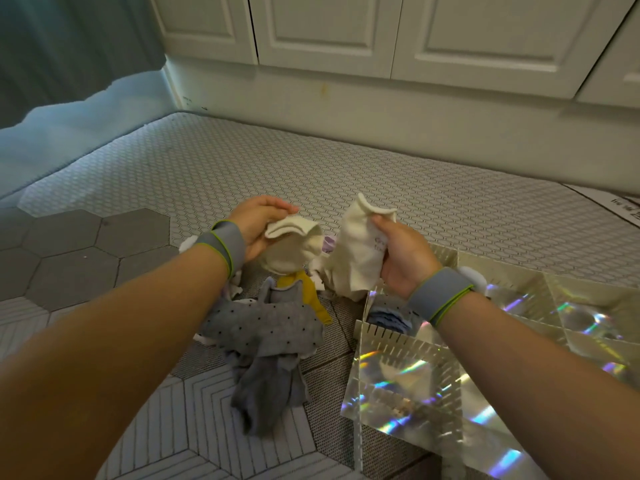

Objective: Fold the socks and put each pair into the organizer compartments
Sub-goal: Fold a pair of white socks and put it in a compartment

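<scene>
Over the sock pile [266, 327] | left hand [258, 223] curls round one cream sock [294, 245] | right hand [403, 259] grips second cream sock [356, 252] above organizer [408, 362] edge | open mattress [346, 168] beyond

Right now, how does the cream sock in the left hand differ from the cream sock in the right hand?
The left sock, held by the left hand, is bunched into a lump; the right sock, held by the right hand, hangs long, open end up. The right sock bears faint grey print; the left sock shows none. Both are cream and held above the sock pile.
</scene>
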### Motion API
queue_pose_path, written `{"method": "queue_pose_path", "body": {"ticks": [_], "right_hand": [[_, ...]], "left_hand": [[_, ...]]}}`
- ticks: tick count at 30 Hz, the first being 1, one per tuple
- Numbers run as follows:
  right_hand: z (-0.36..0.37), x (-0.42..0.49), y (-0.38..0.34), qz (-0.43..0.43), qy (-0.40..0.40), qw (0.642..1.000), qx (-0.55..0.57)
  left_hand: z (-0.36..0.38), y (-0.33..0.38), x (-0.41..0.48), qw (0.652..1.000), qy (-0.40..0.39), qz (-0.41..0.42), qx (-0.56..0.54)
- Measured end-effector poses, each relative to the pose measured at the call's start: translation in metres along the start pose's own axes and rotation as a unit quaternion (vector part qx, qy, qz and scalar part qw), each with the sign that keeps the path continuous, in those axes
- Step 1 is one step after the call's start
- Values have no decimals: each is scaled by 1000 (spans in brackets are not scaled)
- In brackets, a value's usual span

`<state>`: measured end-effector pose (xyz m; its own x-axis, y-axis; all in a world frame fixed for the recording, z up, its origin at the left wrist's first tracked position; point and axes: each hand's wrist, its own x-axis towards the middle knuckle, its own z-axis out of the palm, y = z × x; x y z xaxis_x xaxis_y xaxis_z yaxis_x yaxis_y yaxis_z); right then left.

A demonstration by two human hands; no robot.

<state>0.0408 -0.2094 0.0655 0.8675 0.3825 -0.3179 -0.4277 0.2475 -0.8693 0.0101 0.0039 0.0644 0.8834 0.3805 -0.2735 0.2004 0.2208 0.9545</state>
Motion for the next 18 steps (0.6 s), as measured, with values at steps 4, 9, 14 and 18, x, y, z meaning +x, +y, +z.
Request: {"method": "queue_pose_path", "body": {"ticks": [4, 9, 14, 18], "right_hand": [[-3, -10, -14, -13, 12, 1000, 13], [-12, -21, -26, -2, 15, 1000, 26], [-17, -35, -33, -9, 33, 999, -3], [-19, -40, -34, -25, 37, 999, -23]], "left_hand": [[17, 27, -27, 982, -138, -34, -124], [30, 41, -48, 974, -216, -23, -70], [37, 48, -60, 981, -183, -26, -67], [41, 45, -64, 992, -121, -29, 1]]}}
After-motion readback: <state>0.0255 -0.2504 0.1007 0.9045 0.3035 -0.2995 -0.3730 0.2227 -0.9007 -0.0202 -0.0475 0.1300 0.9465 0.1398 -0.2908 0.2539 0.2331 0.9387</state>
